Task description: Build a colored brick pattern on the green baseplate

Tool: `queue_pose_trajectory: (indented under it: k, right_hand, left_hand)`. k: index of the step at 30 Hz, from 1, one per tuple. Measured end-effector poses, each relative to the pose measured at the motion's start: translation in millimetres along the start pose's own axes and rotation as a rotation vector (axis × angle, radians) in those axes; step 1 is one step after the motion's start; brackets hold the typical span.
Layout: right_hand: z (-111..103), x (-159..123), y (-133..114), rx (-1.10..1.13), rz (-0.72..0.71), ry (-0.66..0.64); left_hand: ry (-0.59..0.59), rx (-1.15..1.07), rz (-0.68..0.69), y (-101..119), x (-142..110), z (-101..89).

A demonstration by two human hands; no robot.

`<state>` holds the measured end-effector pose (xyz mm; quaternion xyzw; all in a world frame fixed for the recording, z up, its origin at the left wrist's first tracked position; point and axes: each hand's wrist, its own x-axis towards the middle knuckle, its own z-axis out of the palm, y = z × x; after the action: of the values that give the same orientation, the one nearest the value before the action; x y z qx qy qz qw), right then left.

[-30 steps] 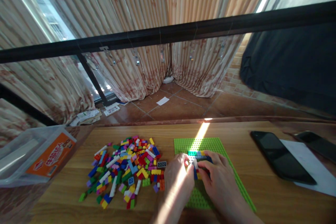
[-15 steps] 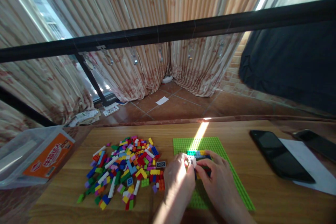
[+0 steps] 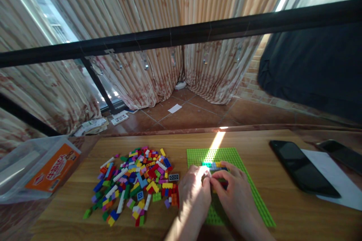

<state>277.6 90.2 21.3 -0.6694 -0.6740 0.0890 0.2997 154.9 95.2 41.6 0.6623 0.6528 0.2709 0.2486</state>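
Observation:
Over a green studded baseplate (image 3: 226, 153), my left hand (image 3: 194, 192) and my right hand (image 3: 236, 194) meet, fingertips nearly touching. Both are closed in a pinch around a small white brick (image 3: 208, 172), which is mostly covered by the fingers. Just behind it, a row of joined bricks (image 3: 216, 165) in teal, blue and yellow stands on the baseplate. Darker bricks of this build show in part under my right fingers; the rest is hidden by my hands. A loose pile of coloured bricks (image 3: 141, 177) lies to the left of my left hand.
The wooden table (image 3: 76, 180) bears everything. A clear plastic box (image 3: 53, 169) with an orange label stands at the left. On the right lie a black tablet-like device (image 3: 302, 167), a white sheet (image 3: 345, 192) and a dark phone (image 3: 343, 152). A black rail (image 3: 181, 35) crosses beyond the table.
My left fingers have closed in further over the white brick, so less of it shows. My right hand has hardly moved.

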Motion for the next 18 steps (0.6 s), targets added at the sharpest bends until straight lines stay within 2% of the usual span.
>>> queue_pose_trajectory:
  k: [4, 12, 18]
  right_hand:
    - [-1.6, 1.7, -1.2, -0.018, 0.016, -0.007]
    - [-4.5, 2.0, -1.8, -0.098, 0.020, -0.028]
    - [-4.3, 2.5, -4.5, -0.148, 0.020, -0.043]
  left_hand:
    - [-0.007, -0.010, -0.015, -1.4, 0.3, 0.8]
    - [-0.067, 0.081, 0.069, 0.5, -0.3, -3.3]
    - [-0.099, 0.086, 0.067, 2.0, -0.9, -5.0]
